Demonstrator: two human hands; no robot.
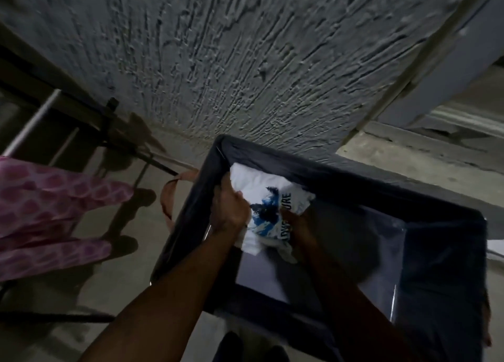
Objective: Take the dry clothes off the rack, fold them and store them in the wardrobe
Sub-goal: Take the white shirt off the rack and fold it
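while both hands reach down into a dark fabric basket (pixel 354 181), a white t-shirt (pixel 246 177) with a blue and black print held between them, low inside the basket near its far left corner. left hand (pixel 230 211) curled over the shirt's left edge, fingers gripping the cloth; right hand (pixel 296 225) in shadow on the shirt's right side, seemingly pressing or pinching it, fingers too dark to read for certain. just left of the left fingers, a brown strap handle (pixel 170 195) on the basket's rim. well to the left of both hands, a pink patterned garment (pixel 54 208) hanging on a drying rack (pixel 32 121). rough grey wall (pixel 245 47) beyond the fingers. likely step: collecting dry clothes in the basket, folding and wardrobe not yet reached. next move probably calls for letting go of the shirt, then reaching left for the pink garment.
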